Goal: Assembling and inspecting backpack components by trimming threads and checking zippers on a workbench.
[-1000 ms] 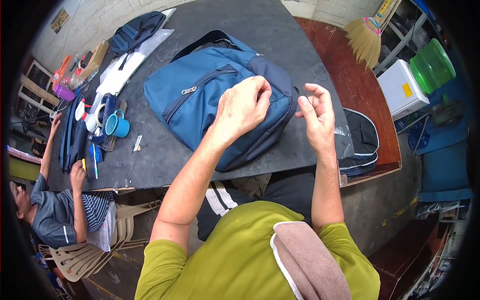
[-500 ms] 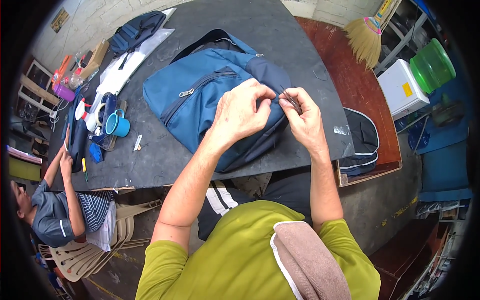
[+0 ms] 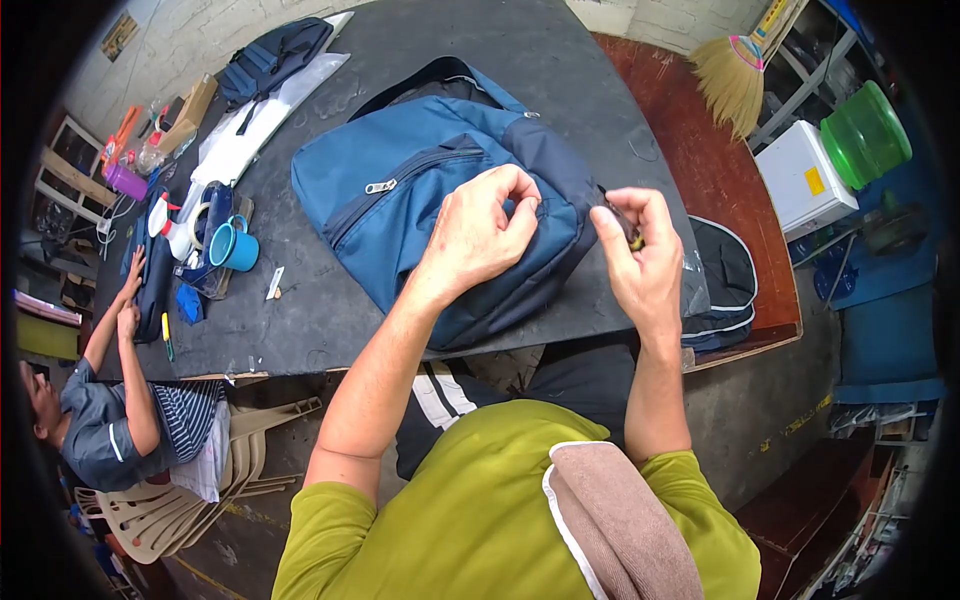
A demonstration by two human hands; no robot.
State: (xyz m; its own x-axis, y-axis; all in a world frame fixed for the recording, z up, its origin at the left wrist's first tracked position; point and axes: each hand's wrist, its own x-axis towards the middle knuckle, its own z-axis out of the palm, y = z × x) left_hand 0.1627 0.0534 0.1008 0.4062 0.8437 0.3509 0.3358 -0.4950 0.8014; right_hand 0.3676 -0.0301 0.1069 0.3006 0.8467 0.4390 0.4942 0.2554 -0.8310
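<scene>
A blue backpack (image 3: 400,215) with dark navy side panels lies on the black-topped table, its zipped front pocket facing up. My left hand (image 3: 480,230) is closed, thumb and forefinger pinched at the seam where blue meets navy; it rests on the bag. Whether a thread sits in that pinch is too small to tell. Just past the bag's right edge, my right hand (image 3: 643,250) is curled around small dark thread snips (image 3: 632,235), mostly hidden by the fingers, with a yellowish spot showing. The pocket's zipper pull (image 3: 380,187) lies left of my left hand.
On the black table (image 3: 520,50) stand a blue mug (image 3: 233,247), a spray bottle (image 3: 172,232) and a yellow cutter (image 3: 167,335). Another bag (image 3: 275,65) lies at the far left. A co-worker (image 3: 130,420) sits at left. A dark bag (image 3: 720,280) lies on the reddish-brown board at right.
My right hand has moved right and slightly nearer me with the snips, away from my left hand. The left hand stays pinched at the seam, and the bag has shifted slightly right.
</scene>
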